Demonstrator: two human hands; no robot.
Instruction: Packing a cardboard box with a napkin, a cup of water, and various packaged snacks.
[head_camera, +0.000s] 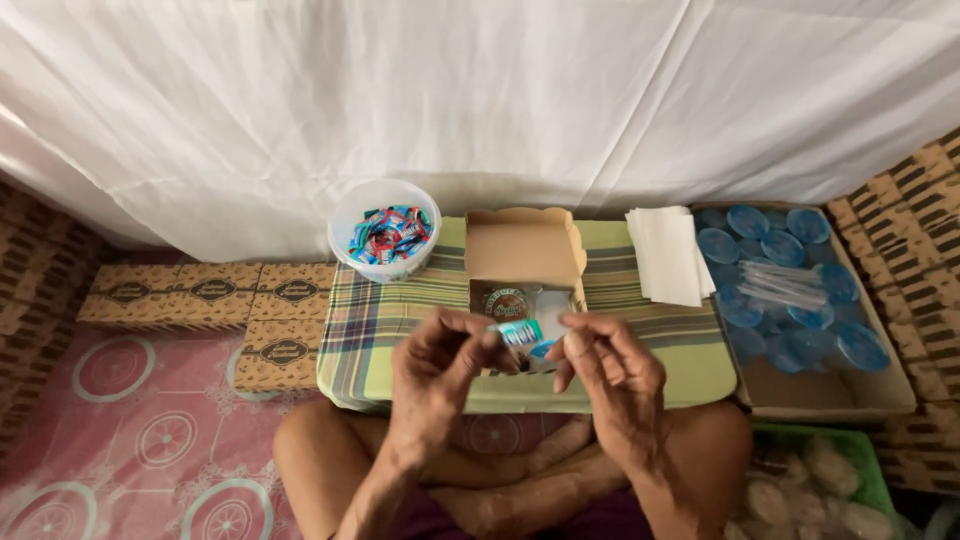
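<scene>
**Two hands pinch a small sachet above an open cardboard box**

Nearest the camera, the person sits cross-legged, bare knees below both hands. The left hand (437, 372) and the right hand (612, 372) meet in the middle, fingers curled; together they pinch a small white-and-teal foil sachet (522, 333) between thumbs and fingertips, one hand at each end.

Just beyond the hands, partly hidden by them, stands a small brown cardboard box with its lid flipped up (524, 250), resting on a low surface covered in green-and-yellow plaid cloth (400, 310).

Beyond the left hand, further out, sits a round white plastic tub of small colourful sachets (384, 230). To that hand's outer side lie flat brown printed cartons (215, 292) on a pink patterned mat (120, 420).

Beyond the right hand lies a stack of white paper sheets (668, 255), and outward from it a shallow cardboard tray of clear cups with blue lids (790, 275). A white draped sheet (480, 90) closes the back.
</scene>
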